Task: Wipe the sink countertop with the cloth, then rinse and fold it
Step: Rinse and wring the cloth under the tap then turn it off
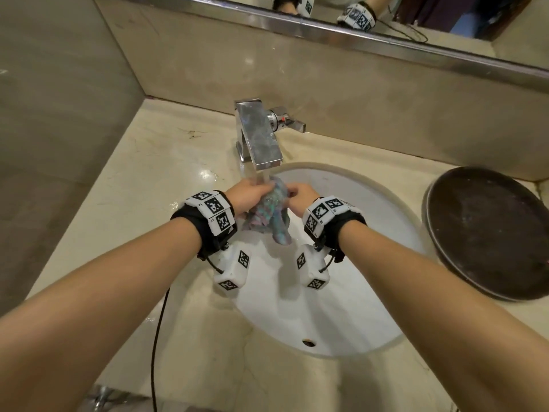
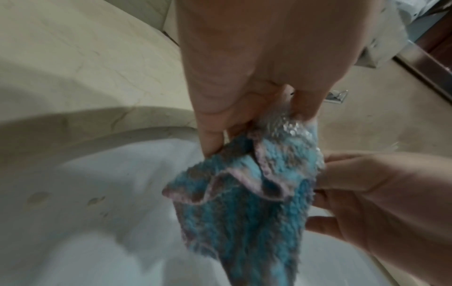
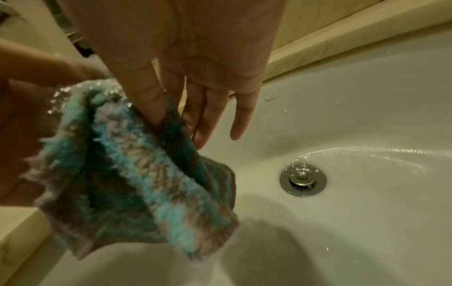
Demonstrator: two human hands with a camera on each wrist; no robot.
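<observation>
A wet blue, grey and pink cloth [image 1: 271, 217] hangs bunched over the white sink basin [image 1: 350, 310], right under the chrome tap [image 1: 259, 135], and water [image 1: 264, 176] runs onto its top. My left hand [image 1: 255, 195] pinches the cloth's upper left part. My right hand [image 1: 292, 193] pinches its upper right part. In the left wrist view the thumb and fingers of the left hand [image 2: 254, 127] close on the glistening cloth [image 2: 239, 197]. In the right wrist view the right hand [image 3: 173, 127] grips the cloth [image 3: 137, 174] between thumb and forefinger, with the other fingers hanging straight.
A dark round tray [image 1: 487, 233] lies on the beige marble countertop [image 1: 142, 185] to the right of the basin. The tap's lever [image 1: 289, 121] points right. Water flows toward the chrome drain [image 3: 302, 179]. A mirror [image 1: 386, 13] runs along the back wall, and a black cable [image 1: 156, 337] hangs down at the front left.
</observation>
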